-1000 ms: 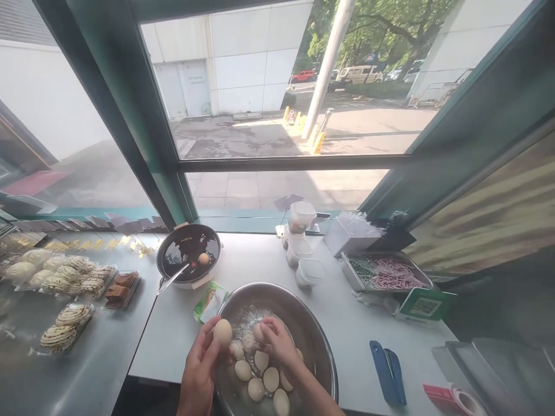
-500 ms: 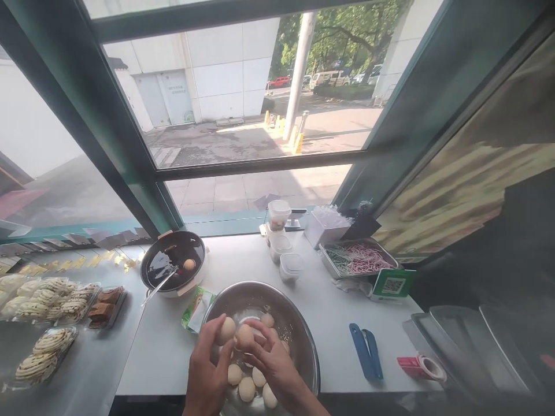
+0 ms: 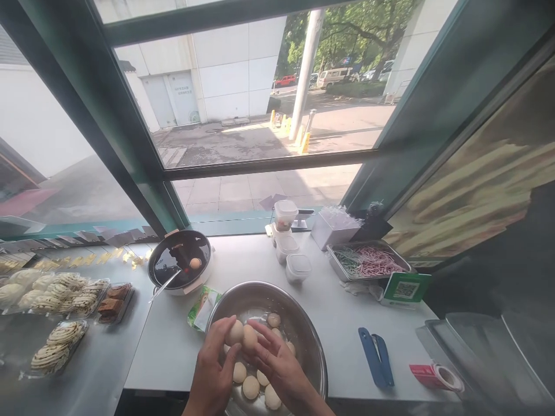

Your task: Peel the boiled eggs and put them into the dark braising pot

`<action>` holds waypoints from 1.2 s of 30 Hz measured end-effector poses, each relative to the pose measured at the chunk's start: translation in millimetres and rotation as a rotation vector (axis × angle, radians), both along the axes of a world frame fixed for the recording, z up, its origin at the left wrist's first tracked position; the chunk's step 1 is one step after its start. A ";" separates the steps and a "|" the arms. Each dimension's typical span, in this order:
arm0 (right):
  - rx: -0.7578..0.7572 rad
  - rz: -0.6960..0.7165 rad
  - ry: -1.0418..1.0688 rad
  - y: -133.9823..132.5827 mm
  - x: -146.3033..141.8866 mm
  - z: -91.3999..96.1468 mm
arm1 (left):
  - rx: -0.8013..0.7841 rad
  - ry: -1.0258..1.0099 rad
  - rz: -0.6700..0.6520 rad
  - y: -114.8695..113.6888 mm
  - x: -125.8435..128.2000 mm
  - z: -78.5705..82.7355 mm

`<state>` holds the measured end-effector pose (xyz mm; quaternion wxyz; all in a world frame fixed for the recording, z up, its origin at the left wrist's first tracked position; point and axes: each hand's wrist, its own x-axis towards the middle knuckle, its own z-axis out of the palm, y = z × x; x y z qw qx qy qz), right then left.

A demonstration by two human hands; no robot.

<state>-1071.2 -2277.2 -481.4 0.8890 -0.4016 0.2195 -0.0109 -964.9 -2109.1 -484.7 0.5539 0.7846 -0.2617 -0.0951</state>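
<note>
A steel bowl (image 3: 303,323) at the near edge of the white counter holds several pale eggs (image 3: 251,386) in water. Over the bowl's left side, my left hand (image 3: 212,372) is closed on one egg (image 3: 235,333). My right hand (image 3: 277,364) is closed on a second egg (image 3: 250,337), and the two eggs touch each other. Behind on the left stands a dark pot (image 3: 180,267) of dark liquid, with one brown egg (image 3: 195,263) and a ladle (image 3: 165,284) in it.
A green packet (image 3: 203,306) lies left of the bowl. Stacked plastic cups (image 3: 287,237), a tray of coloured straws (image 3: 368,261), a QR sign (image 3: 406,286), a blue tool (image 3: 375,357) and tape (image 3: 436,375) are on the counter. Packed buns (image 3: 52,289) fill the left shelf.
My hands came together over the bowl, and the two eggs that were held apart now touch. The view shifted slightly.
</note>
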 end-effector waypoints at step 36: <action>0.060 0.057 -0.023 35.0 29.7 4.6 | -0.020 -0.352 0.121 43.3 15.6 -9.6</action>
